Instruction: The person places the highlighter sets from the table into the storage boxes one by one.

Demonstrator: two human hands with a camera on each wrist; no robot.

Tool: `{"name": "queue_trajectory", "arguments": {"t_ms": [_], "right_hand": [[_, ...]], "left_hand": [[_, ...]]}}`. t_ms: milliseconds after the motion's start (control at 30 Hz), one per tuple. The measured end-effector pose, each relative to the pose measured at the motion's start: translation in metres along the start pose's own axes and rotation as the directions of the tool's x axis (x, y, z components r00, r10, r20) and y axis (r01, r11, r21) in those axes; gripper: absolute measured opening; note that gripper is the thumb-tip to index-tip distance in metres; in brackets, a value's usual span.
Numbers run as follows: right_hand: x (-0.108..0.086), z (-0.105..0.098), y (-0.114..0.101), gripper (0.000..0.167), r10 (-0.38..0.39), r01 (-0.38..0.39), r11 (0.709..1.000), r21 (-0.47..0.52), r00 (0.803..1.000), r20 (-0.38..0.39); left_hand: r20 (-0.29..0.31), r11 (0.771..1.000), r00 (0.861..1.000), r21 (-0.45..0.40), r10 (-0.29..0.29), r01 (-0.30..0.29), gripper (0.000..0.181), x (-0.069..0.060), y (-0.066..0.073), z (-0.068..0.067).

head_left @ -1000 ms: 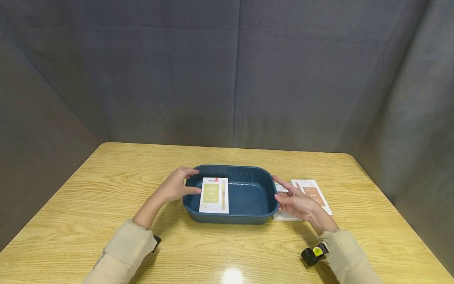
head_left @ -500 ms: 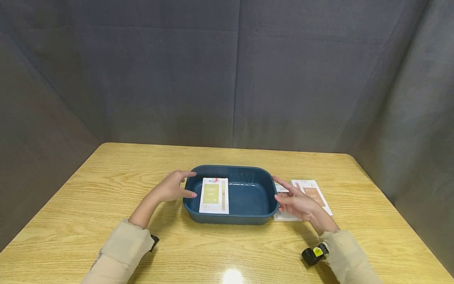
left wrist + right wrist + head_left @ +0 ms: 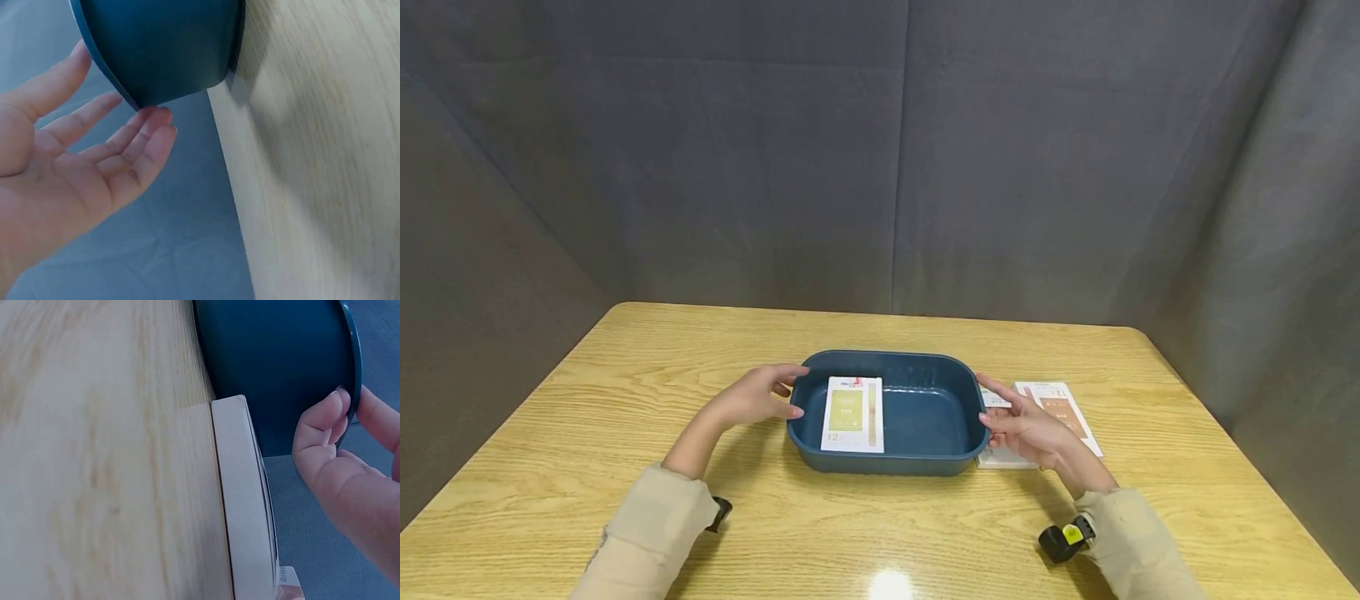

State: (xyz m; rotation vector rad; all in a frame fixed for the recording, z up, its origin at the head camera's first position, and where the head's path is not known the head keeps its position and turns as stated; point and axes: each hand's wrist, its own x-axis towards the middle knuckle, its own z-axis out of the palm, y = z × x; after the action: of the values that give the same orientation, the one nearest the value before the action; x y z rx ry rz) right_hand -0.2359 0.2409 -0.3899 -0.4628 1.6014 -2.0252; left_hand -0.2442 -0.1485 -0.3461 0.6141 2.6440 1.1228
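A dark blue oval-cornered basin (image 3: pixel 928 421) stands in the middle of the table. Inside its left half lies a white box with a yellow-green panel (image 3: pixel 853 414), leaning on the front wall. My left hand (image 3: pixel 752 398) is at the basin's left end, thumb and index tips at the rim, fingers loosely bent; in the left wrist view the other fingers lie near the outer wall. At the right end my right hand (image 3: pixel 1026 429) pinches the rim, its curled fingers outside, as the right wrist view shows on the basin wall (image 3: pixel 275 369).
Right of the basin lie a white box with a brown panel (image 3: pixel 1063 417) and another white box (image 3: pixel 1000 458), partly hidden by my right hand. The wooden table (image 3: pixel 820 533) ends at grey curtains (image 3: pixel 760 183) behind and at both sides.
My left hand has drawn back leftward from the yellow-green box to the basin's left rim. The right hand, the basin and the boxes have stayed in place.
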Motion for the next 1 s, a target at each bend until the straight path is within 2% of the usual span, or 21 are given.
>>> {"name": "queue_trajectory", "arguments": {"t_ms": [233,600,1000], "right_hand": [[-0.0006,-0.0002,-0.0007,0.072,-0.005,0.005,1.000,0.008,1.000,0.003],[-0.0029,0.0001,-0.0047,0.068,0.003,-0.003,1.000,-0.013,1.000,0.002],[-0.0055,-0.0017,-0.0066,0.065,-0.002,0.002,1.000,-0.026,1.000,-0.001]], "left_hand": [[0.021,0.996,1.000,-0.090,0.007,-0.005,0.059,0.0003,-0.0065,-0.0016],[0.039,0.993,0.999,-0.120,0.000,0.005,0.061,0.0042,-0.0074,-0.0018],[0.075,0.968,0.996,-0.242,-0.055,0.072,0.074,0.0070,-0.0113,-0.0012]]}}
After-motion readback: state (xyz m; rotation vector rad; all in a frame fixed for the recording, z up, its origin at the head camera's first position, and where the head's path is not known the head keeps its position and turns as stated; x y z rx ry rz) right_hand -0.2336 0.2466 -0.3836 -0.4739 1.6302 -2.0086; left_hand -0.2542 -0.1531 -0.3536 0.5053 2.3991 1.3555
